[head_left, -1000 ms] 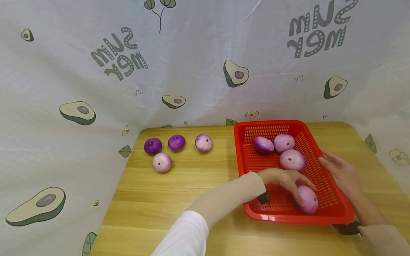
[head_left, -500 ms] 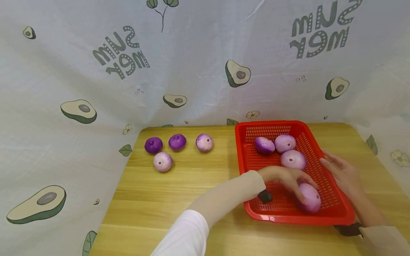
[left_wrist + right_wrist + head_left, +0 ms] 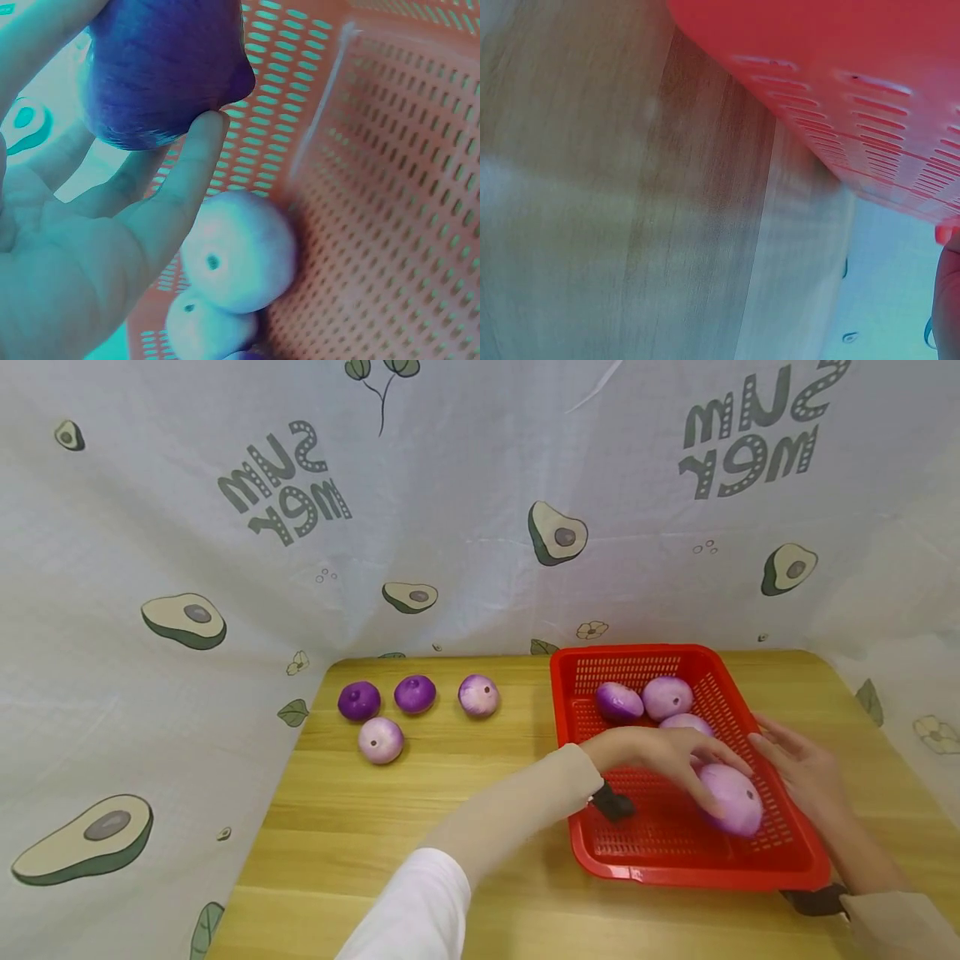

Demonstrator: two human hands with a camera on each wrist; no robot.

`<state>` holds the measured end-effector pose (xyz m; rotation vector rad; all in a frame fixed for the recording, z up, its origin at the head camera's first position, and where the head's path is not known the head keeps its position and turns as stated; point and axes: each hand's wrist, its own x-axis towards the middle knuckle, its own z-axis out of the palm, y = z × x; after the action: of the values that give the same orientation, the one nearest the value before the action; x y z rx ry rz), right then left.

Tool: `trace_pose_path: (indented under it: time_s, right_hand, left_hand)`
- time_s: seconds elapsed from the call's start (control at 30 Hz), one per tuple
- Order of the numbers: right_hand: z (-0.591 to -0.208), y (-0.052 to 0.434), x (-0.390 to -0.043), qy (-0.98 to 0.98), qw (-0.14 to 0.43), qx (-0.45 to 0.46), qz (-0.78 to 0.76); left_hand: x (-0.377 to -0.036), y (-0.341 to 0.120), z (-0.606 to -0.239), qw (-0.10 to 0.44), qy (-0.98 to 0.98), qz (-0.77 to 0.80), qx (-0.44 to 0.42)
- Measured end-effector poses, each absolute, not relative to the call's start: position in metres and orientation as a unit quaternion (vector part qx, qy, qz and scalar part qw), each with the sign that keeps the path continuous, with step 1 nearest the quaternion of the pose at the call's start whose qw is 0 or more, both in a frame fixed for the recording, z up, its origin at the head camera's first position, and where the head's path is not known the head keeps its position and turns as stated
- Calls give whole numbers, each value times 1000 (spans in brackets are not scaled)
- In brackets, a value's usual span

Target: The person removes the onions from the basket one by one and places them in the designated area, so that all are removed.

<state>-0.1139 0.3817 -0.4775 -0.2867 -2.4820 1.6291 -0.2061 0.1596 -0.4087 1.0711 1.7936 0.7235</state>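
A purple onion (image 3: 735, 799) is held in my left hand (image 3: 663, 753), above the near right part of the red basket (image 3: 645, 872). In the left wrist view, the fingers are bent around the onion (image 3: 161, 71), and its dark pointed end faces right. My right hand (image 3: 806, 768) holds the right rim of the basket, with the thumb lying at the edge. Only a bit of that hand shows in the right wrist view. Inside the basket are a tilted onion (image 3: 619, 702), a pale onion (image 3: 666, 697) and another one (image 3: 684, 723), partly hidden behind my left hand.
Several onions sit at the table's far left: two dark purple ones (image 3: 359, 701) (image 3: 415, 693) and two paler ones (image 3: 381, 740) (image 3: 477, 695). A white cloth (image 3: 465, 543) with avocado prints hangs behind the wooden table (image 3: 360, 835).
My left hand has raised the onion, which has shifted slightly right and farther from me, now covering part of another onion. My right hand stays at the basket's rim.
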Motion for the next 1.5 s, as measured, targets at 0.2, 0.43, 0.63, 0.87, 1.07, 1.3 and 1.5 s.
trace_pose_path:
  time_s: [0.2, 0.43, 0.63, 0.87, 1.07, 1.3, 1.5]
  right_hand:
    - [-478, 382, -116, -828, 83, -96, 546]
    - [-474, 379, -117, -820, 72, -97, 559]
    - [-474, 381, -119, -821, 69, -97, 559]
    - [-475, 381, -117, -816, 78, -90, 565]
    - [-476, 379, -115, -831, 87, -94, 542]
    - [-478, 380, -114, -824, 82, -91, 554]
    - [-476, 379, -114, -819, 73, -91, 562]
  left_hand:
    - [-215, 141, -396, 447, 682, 365, 450]
    - [-222, 116, -381, 431, 678, 404, 438]
    - [-233, 96, -373, 384, 673, 443, 451]
    - [-242, 68, -370, 343, 656, 493, 457]
    - [-253, 37, -373, 309, 655, 531, 439]
    - [-261, 0, -381, 305, 647, 580, 391]
    - [-261, -32, -390, 301, 653, 604, 344]
